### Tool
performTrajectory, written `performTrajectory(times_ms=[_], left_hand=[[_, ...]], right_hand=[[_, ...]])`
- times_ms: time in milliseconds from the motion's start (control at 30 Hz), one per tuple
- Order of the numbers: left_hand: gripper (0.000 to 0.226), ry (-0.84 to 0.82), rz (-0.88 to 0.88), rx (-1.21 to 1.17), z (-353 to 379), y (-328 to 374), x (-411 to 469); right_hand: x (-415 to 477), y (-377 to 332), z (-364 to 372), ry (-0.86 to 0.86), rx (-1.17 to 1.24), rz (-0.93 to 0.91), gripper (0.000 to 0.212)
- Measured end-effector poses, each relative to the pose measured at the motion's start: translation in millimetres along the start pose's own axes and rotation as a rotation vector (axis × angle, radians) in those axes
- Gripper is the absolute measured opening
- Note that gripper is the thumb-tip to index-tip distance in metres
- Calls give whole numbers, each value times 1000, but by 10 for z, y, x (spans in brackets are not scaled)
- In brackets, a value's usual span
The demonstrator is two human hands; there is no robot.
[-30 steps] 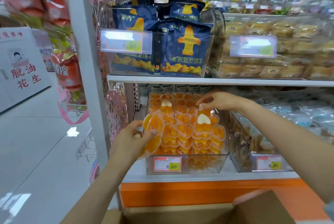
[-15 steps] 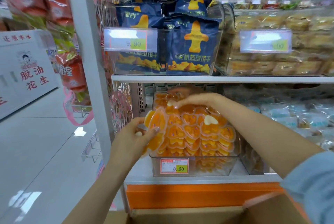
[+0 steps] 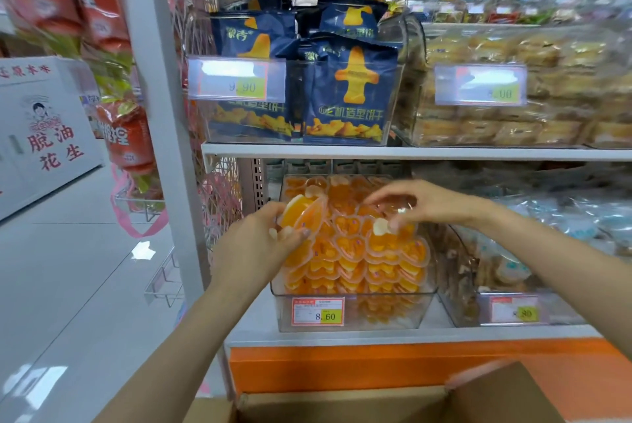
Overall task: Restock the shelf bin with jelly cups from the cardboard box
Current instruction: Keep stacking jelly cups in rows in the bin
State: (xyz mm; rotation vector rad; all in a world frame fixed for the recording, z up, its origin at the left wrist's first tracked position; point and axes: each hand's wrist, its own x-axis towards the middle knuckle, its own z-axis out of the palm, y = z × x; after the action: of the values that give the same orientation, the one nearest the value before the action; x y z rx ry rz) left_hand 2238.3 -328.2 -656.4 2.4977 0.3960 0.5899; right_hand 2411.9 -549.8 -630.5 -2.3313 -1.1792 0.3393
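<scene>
orange heart-shaped jelly cups point(image 3: 349, 248), piled high

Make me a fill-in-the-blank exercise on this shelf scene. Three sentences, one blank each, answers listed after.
1. The left hand grips jelly cups whose colour is ____.
2. The price tag on the front of the clear bin of jelly cups reads ____.
3. The packets in the upper bin, one shelf higher, are dark ____.

Missing words: orange; 8.60; blue
</scene>
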Motion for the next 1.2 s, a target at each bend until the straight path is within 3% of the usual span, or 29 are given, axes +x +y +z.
performTrajectory(times_ms=[100, 233, 367, 533, 600, 667, 733, 767, 833, 1000, 1067, 1200], left_hand=[[38, -29, 3, 6, 62, 76, 64], [46, -49, 18, 96, 132, 141, 166], [51, -5, 53, 205, 196, 173, 253], [54, -19, 111, 252, 301, 230, 264], [54, -18, 120, 249, 323, 240, 284], [53, -37, 117, 236, 342, 264, 313], [50, -73, 117, 208, 372, 341, 344], [47, -87, 127, 191, 396, 396, 361], [44, -109, 155, 170, 450, 512, 400], [58, -182, 47, 15, 462, 508, 494], [52, -178, 13, -91, 448, 415, 526], [42, -166, -6, -195, 466, 343, 543]], right_hand=[[-116, 123, 178, 91, -237, 7, 49], [36, 243, 144, 320, 11, 29, 28], [484, 413, 75, 469, 93, 220, 37], [820, 473, 200, 389, -82, 288, 45], [719, 425, 189, 451, -63, 243, 52], [464, 300, 160, 385, 201, 93, 47], [182, 93, 170, 145, 499, -73, 53], [86, -14, 179, 58, 528, -133, 57], [45, -91, 228, 64, 438, -173, 54], [135, 69, 182, 451, 405, -8, 33], [172, 200, 186, 587, 163, 74, 36], [220, 357, 352, 478, -167, 61, 47]])
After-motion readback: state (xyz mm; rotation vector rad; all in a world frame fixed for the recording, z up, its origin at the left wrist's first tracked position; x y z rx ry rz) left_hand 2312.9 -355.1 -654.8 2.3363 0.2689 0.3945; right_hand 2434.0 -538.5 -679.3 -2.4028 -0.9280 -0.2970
